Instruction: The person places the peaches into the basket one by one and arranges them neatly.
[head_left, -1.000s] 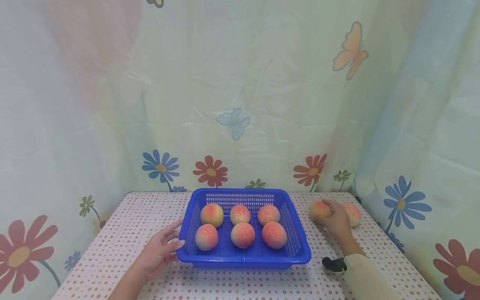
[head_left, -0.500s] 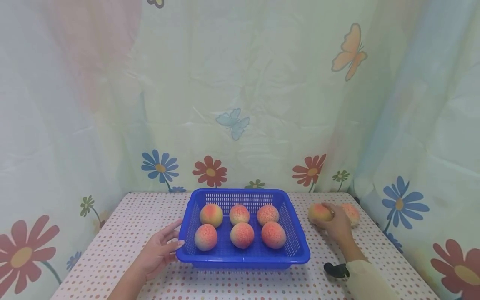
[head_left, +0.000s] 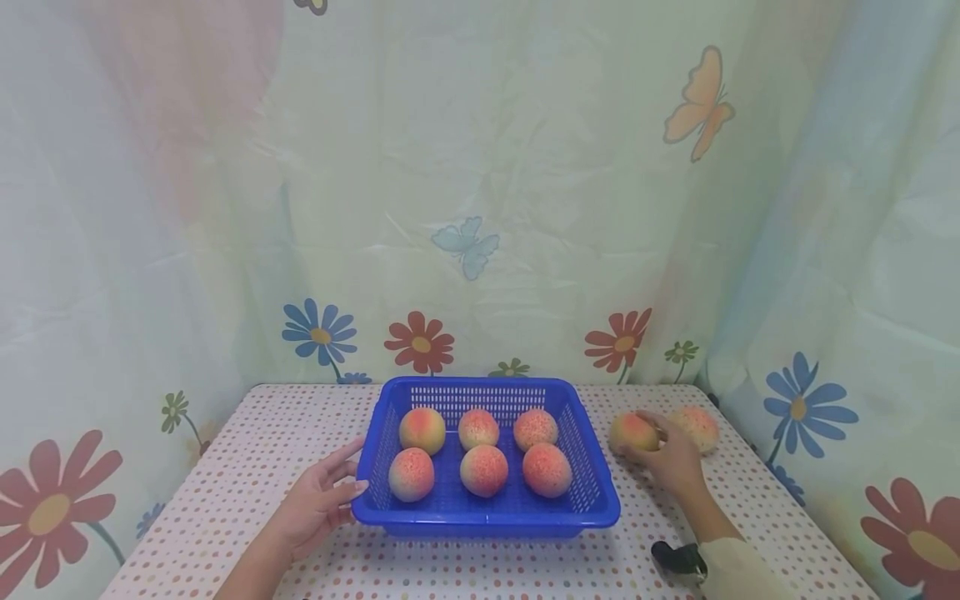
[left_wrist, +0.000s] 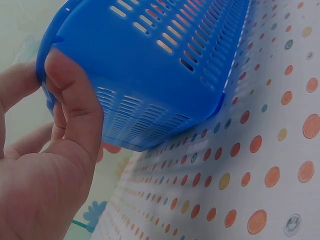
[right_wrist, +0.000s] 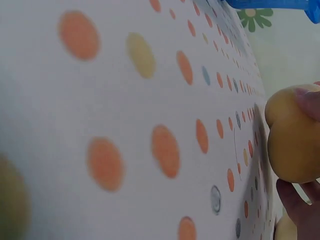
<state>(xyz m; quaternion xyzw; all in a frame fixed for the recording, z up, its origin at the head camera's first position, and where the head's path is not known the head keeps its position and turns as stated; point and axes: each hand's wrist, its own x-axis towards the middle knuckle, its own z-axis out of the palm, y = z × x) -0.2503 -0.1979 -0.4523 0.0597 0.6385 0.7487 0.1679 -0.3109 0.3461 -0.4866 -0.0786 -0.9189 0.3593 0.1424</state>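
A blue plastic basket (head_left: 487,521) stands on the dotted table, with several red-and-yellow peaches (head_left: 484,471) in two rows inside it. At its left side my left hand (head_left: 311,504) grips the rim; the left wrist view shows thumb and fingers pinching the basket's edge (left_wrist: 120,55). To the right of the basket, my right hand (head_left: 675,458) holds a yellow peach with a red blush (head_left: 628,435) between thumb and fingers. In the right wrist view this peach (right_wrist: 295,137) appears at the right edge, partly cut off. Just behind that hand lies another peach (head_left: 699,427), partly covered.
A dotted cloth covers the table (head_left: 420,575). Behind it and at both sides hangs a curtain (head_left: 480,167) printed with flowers and butterflies. A black strap-like piece (head_left: 677,557) sits by the right sleeve (head_left: 742,571).
My right hand has shifted slightly left and nearer with its peach, which now stands farther from the other loose peach. The left hand and the basket have stayed nearly still.
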